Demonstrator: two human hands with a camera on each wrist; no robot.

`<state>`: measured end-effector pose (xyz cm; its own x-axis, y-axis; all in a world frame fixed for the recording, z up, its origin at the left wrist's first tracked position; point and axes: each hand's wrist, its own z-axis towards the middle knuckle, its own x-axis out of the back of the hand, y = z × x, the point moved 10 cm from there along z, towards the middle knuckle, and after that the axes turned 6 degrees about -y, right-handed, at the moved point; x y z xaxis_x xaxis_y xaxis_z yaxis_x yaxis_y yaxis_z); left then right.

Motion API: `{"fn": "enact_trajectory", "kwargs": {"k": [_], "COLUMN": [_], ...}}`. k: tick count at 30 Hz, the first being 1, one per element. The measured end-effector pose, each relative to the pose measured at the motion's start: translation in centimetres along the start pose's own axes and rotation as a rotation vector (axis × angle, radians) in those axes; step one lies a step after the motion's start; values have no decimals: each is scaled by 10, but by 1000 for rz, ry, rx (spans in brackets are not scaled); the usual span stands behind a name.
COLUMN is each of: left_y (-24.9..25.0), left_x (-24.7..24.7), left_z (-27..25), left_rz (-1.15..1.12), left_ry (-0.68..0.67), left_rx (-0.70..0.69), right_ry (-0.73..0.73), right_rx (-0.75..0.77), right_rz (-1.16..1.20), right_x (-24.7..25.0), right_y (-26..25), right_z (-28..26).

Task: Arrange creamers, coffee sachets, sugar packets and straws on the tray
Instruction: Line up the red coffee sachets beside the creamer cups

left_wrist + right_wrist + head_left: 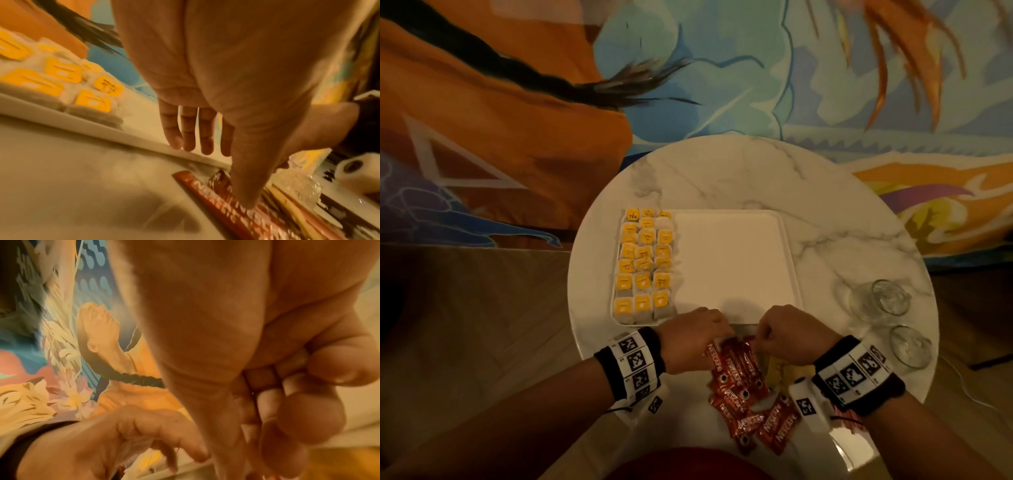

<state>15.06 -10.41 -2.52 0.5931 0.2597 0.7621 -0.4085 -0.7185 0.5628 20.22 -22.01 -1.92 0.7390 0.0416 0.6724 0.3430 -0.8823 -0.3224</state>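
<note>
A white tray (729,260) lies on the round marble table (722,171); its left part is filled with rows of yellow-labelled tea bags (643,263). A pile of red coffee sachets (739,380) lies just in front of the tray's near rim (133,139). My left hand (714,330) hovers over the pile's far end with its fingers (188,138) straight, and its thumb presses on a red sachet (207,190). My right hand (765,334) has curled fingers (308,415) and seems to pinch the far end of one sachet; the contact itself is hidden.
Two clear glasses (880,298) (909,346) stand at the table's right edge, close to my right wrist. Yellow packets (787,370) lie under my right hand beside the sachets. A painted wall rises behind the table.
</note>
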Motion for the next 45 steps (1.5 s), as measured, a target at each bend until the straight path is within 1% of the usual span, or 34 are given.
{"fn": "enact_trajectory", "kwargs": {"k": [3,5,7,8,10,12,13,14,18,20,22,25,27,28,31,34,39,42,45], "left_y": [13,19,23,21,9,-9,-16,-18,-13,-10,-4,3,-1,-6,-14,-14,-16,-16,-16], "left_x": [-10,-17,-21,-20,-16,-18,-23,-26,-41,-41,-38,-41,-47,-51,-54,-46,-43,-43,-41], "left_z": [11,14,16,16,10,2,-2,-5,-8,-6,-4,2,2,0,-5,-4,-1,2,2], "left_rz": [187,282,304,268,150,93,86,65,-103,-151,-154,-88,-65,-61,-50,-73,-127,-112,-98], "left_ry": [-51,-85,-105,-102,-86,-114,-137,-150,-159,-105,-31,3,31,41,44,68,32,17,20], "left_rx": [10,14,27,55,179,332,383,403,403,398,389,386,437,477,574,567,580,587,595], "right_ry": [-58,-70,-67,-63,-42,-29,-36,-39,-42,-48,-41,-77,-114,-125,-139,-111,-68,-57,-60], "right_rx": [12,26,55,70,87,95,104,121,185,202,214,189,187,213,297,330,292,279,290], "right_rz": [-36,-62,-83,-92,-109,-127,-140,-153,-159,-181,-176,-90,-51,-33,16,46,58,62,118], "right_x": [-14,-20,-24,-26,-26,-26,-30,-33,-42,-45,-49,-57,-58,-58,-50,-40,-34,-31,-32], "right_y": [2,3,2,1,3,5,5,3,-13,-22,-30,-36,-36,-38,-39,-32,-12,-6,0], "right_z": [-3,-5,-6,-7,-7,-5,-3,-2,2,4,8,14,15,13,6,3,10,11,12]}}
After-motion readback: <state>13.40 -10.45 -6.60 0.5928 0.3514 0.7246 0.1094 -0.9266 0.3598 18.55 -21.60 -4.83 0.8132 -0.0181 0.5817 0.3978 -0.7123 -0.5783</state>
